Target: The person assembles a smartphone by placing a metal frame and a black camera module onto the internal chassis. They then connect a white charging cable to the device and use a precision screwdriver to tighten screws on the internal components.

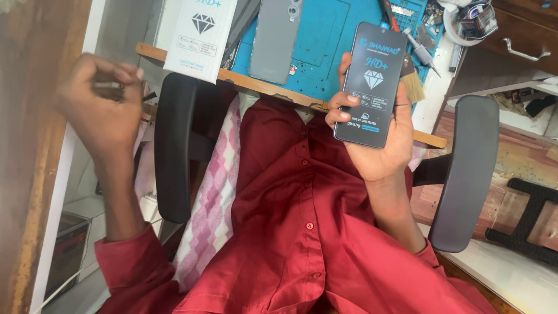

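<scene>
Red-shirted lap nearest; at one o'clock, right hand (383, 136) clasping thin, likely fragile, slippery screen-protector sleeve (371, 84) by long edges; at ten, left hand (104, 113) clenched on small indistinct item.

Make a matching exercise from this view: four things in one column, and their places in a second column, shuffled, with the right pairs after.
Things:
1. dark glass sheet
2. grey phone
3. white box
4. small brush

Places:
A. lying back up on the blue mat
B. held in the right hand
C. on the bench's left part, over the wooden edge
D. just right of the held sheet, on the mat's edge

Pairs: 1-B, 2-A, 3-C, 4-D.

The left hand is raised off to the side, fingers closed on something small and blurred.
</scene>
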